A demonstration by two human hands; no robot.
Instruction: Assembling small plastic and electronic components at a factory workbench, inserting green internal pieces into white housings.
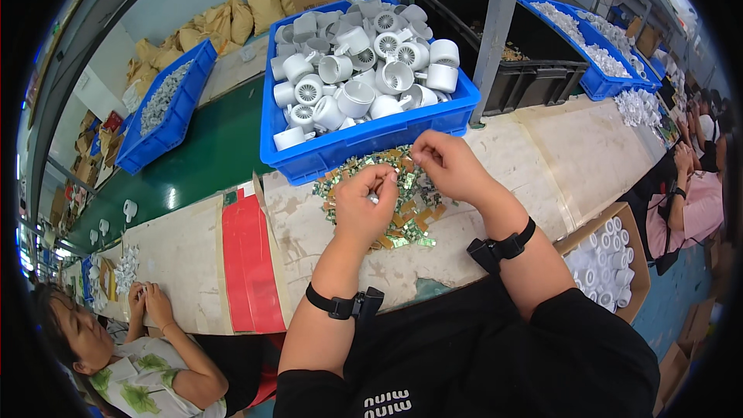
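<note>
My left hand (364, 201) is closed above a heap of small green circuit boards and orange-brown strips (410, 220). Its thumb and forefinger pinch together, and a bit of something whitish shows among the curled fingers, too small to name. Close by on the right, my right hand (450, 164) is also closed, fingertips together over the heap's far edge; whatever it may hold is hidden. Just beyond both hands stands a blue crate (364, 137) piled with white plastic cup-shaped housings (357, 97), each with a handle-like arm, some showing a fan-like grille.
A metal post (495, 31) rises right of the crate, beside a black bin (534, 81). Blue trays of small parts stand at far left (182, 120) and far right (600, 93). A carton of white cylinders (638, 263) sits low right. People work on both sides.
</note>
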